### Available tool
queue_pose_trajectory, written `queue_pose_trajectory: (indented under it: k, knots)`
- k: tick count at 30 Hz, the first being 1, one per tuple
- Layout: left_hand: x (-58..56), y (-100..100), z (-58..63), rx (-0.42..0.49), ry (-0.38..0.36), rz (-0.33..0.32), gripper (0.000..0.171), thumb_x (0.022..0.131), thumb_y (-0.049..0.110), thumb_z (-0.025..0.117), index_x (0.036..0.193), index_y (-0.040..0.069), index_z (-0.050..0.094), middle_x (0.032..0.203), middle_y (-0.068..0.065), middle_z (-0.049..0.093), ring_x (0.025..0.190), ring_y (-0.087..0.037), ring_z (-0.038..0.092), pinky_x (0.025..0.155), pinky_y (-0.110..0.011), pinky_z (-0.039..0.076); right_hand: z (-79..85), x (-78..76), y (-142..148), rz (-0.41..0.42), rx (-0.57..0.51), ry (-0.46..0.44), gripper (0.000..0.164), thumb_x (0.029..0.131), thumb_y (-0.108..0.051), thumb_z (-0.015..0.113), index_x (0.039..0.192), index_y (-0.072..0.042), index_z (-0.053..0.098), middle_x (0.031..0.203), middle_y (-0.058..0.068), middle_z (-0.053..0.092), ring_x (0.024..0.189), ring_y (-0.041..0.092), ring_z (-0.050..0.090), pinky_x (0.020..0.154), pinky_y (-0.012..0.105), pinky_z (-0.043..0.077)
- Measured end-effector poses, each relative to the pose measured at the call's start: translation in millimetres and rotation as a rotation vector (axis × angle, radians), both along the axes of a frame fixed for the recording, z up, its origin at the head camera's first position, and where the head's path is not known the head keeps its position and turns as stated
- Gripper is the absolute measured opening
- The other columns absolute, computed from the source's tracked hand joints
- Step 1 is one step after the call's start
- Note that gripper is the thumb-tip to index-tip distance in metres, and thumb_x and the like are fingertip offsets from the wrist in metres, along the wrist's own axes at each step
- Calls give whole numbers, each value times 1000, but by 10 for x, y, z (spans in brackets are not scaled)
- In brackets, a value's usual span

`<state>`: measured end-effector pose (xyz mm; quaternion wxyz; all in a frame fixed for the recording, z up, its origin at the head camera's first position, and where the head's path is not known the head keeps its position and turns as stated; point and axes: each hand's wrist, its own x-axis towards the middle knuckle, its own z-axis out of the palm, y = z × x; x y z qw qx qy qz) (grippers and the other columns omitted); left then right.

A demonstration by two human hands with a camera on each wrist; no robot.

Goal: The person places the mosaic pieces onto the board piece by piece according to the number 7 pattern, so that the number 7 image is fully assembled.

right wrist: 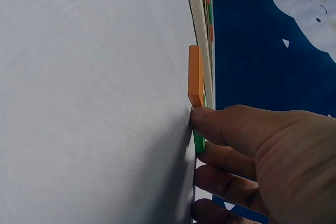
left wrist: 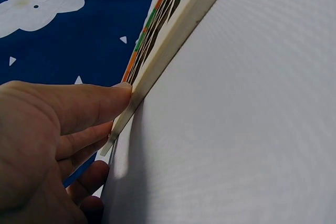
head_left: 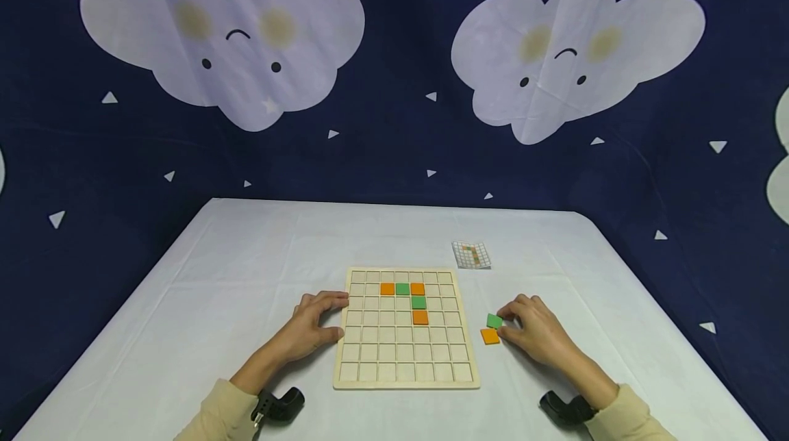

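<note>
A square wooden grid board (head_left: 394, 352) lies on the white table, with orange and green tiles in some of its cells. At its left edge my left hand (head_left: 308, 328) rests, thumb and fingertips touching the rim and the fingers loosely extended. To the right of the board, my right hand (head_left: 536, 331) pinches a green tile (head_left: 494, 320) between thumb and index finger, low at the table surface. Just in front of it lies a loose orange tile (head_left: 490, 337), close to the thumb. In the right wrist view the thumb partly covers the green tile (right wrist: 199, 141).
A small printed card (head_left: 471, 255) with a coloured grid pattern lies beyond the board's upper right corner. The white-covered table (head_left: 246, 256) ends at a dark blue cloth backdrop (head_left: 394, 153) with clouds. Black devices (head_left: 280, 405) are strapped at both wrists.
</note>
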<state>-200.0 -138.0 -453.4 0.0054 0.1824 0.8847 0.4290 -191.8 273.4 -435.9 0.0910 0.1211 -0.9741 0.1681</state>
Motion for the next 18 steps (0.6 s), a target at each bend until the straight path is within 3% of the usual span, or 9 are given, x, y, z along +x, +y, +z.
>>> queue_pose_trajectory:
  k: [18]
  knots:
    - [5,7,6,0,1,4,47,75,11,74,120,10,62,136,-1,54,108,-17,38,87,-36,23,47,10,-36,-16,-44,20,23,73,-20,77,93,-12,71,81,-5,56,78,11,43,67,27,35]
